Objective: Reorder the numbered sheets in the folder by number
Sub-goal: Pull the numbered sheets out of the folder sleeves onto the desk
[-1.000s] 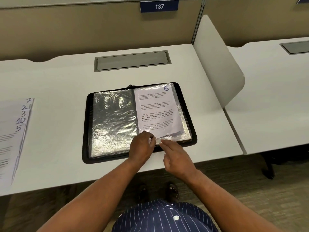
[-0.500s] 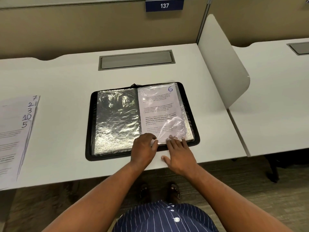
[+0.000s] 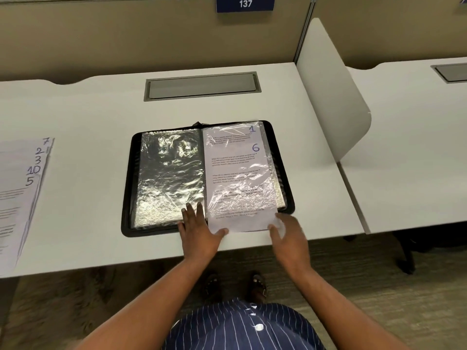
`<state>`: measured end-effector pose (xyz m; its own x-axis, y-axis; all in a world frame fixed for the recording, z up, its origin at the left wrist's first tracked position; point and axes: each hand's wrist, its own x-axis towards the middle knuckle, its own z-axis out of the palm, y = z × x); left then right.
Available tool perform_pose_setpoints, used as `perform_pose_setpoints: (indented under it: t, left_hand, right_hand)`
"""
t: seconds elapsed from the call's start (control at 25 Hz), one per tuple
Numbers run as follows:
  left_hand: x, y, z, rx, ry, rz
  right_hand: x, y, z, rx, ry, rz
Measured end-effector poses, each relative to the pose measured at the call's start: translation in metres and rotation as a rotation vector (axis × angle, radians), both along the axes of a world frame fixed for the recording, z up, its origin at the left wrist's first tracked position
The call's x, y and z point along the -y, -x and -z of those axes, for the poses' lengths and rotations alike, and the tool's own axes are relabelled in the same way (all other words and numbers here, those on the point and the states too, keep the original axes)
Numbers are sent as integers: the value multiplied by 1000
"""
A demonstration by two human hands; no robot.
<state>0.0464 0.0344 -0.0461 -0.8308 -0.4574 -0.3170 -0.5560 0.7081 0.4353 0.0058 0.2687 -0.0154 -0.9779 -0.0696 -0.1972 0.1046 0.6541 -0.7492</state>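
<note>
A black zip folder point(image 3: 127, 198) lies open on the white desk. Its left plastic sleeve point(image 3: 169, 173) is empty and shiny. Sheet 6 point(image 3: 237, 168) sticks halfway out of the right sleeve, its lower edge past the folder's near rim. Above its top edge shows sheet 1 point(image 3: 251, 129), still in a sleeve. My left hand point(image 3: 199, 233) lies flat with fingers spread on the folder's near middle, thumb at the sheet's lower left corner. My right hand point(image 3: 290, 238) pinches the lower right corner of sheet 6.
A fanned stack of loose sheets point(image 3: 17, 188) marked 7, 2, 3, 10, 5 lies at the desk's left. A grey cable hatch point(image 3: 202, 85) sits behind the folder. A white divider panel point(image 3: 328, 97) stands to the right, with a second desk point(image 3: 409, 147) beyond it.
Sheet 6 has slid toward me out of the right sleeve, uncovering sheet 1 behind it. My left hand went from curled to flat on the folder; my right hand drew back with the sheet's corner.
</note>
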Motion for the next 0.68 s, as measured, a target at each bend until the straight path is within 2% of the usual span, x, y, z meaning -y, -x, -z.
perform_pose_setpoints:
  t: [0.12, 0.28, 0.4, 0.68]
  left_hand:
    - [0, -8, -1, 31, -10, 2]
    - [-10, -30, -10, -45, -95, -66]
    - [-24, -49, -22, -185, -338, -278]
    - [-44, -75, -26, -192, -721, -753]
  right_hand:
    - [-3, 31, -2, 241, 143, 185]
    - [-12, 44, 14, 371, 213, 222]
    - [-31, 29, 16, 488, 315, 243]
    - [-82, -10, 8, 715, 360, 108]
